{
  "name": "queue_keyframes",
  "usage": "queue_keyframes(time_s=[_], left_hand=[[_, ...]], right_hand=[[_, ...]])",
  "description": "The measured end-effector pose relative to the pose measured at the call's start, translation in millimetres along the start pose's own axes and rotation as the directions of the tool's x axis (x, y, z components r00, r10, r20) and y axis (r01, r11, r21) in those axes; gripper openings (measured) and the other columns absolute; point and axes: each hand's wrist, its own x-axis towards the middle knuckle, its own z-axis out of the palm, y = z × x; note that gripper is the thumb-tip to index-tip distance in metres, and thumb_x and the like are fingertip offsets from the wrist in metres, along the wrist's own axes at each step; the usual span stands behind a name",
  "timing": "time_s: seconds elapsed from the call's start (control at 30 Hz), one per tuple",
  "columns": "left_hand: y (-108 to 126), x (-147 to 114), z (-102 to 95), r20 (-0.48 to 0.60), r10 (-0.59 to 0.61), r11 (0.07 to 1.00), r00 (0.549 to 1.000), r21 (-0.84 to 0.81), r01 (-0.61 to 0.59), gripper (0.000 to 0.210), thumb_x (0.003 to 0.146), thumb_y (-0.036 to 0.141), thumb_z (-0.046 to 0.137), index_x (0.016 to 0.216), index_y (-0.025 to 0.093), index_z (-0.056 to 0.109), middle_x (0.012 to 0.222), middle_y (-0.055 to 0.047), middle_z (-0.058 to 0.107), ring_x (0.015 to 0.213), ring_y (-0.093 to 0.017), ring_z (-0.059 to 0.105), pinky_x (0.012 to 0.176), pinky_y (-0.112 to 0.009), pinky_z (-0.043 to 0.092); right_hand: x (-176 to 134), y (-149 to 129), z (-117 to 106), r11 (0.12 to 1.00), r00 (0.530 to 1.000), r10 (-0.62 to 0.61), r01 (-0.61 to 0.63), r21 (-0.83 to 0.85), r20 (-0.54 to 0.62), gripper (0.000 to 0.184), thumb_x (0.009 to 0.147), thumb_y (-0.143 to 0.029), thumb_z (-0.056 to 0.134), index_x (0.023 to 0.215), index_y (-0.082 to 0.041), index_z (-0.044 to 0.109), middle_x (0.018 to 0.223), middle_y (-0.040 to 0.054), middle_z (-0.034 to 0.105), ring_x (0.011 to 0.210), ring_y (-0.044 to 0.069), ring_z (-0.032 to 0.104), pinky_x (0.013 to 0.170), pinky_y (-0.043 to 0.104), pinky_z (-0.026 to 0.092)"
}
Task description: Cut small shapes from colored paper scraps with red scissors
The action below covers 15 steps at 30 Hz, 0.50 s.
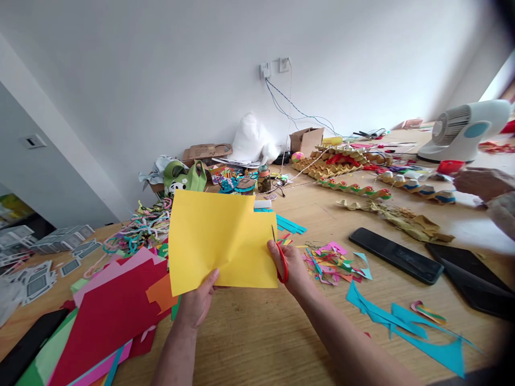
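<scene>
"What do you see from over there?"
"My left grip (198, 304) pinches the yellow sheet (213, 236) at its lower edge, thumb on top; my right grip (293, 269) is wrapped around the red-handled scissors (285, 264), by the sheet's right edge."
"And beside them?"
"On the surface (231, 343), paper scraps (329, 262) lie just right of my right grip, a red sheet (112, 316) left of my left."

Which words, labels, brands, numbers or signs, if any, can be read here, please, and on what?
No text can be read.
Yellow sheet: no writing visible.
Brown cardboard: dark marks, too small to read.
Green bag: panda picture, no readable words.
Cards: details too small.
</scene>
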Motion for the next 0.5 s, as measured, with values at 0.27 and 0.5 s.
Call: queue_keyframes(time_s=[0.27,0.5], left_hand=[[2.7,-1.6,1.8,0.015,-0.012,1.000,1.000,0.020,0.011,0.064,0.069,0.034,0.072,0.129,0.030,0.052,0.131,-0.005,0.059,0.122,-0.027,0.053,0.104,-0.044,0.044],[-0.6,-0.1,-1.0,0.012,-0.021,0.998,1.000,0.053,0.021,0.062,0.069,0.035,0.071,0.129,0.030,0.053,0.131,-0.004,0.059,0.122,-0.028,0.053,0.105,-0.046,0.042]], right_hand=[[1.6,0.6,-7.2,0.996,1.000,-0.013,0.010,-0.085,-0.028,0.056,0.074,-0.070,0.054,0.068,-0.015,0.067,0.062,0.0075,0.071,0.047,0.019,0.064,0.039,0.024,0.040],[4.5,4.1,-10.7,0.997,0.999,-0.037,0.035,-0.065,-0.029,0.049,0.075,-0.063,0.059,0.069,-0.015,0.067,0.060,0.0057,0.070,0.046,0.018,0.062,0.037,0.023,0.037]])
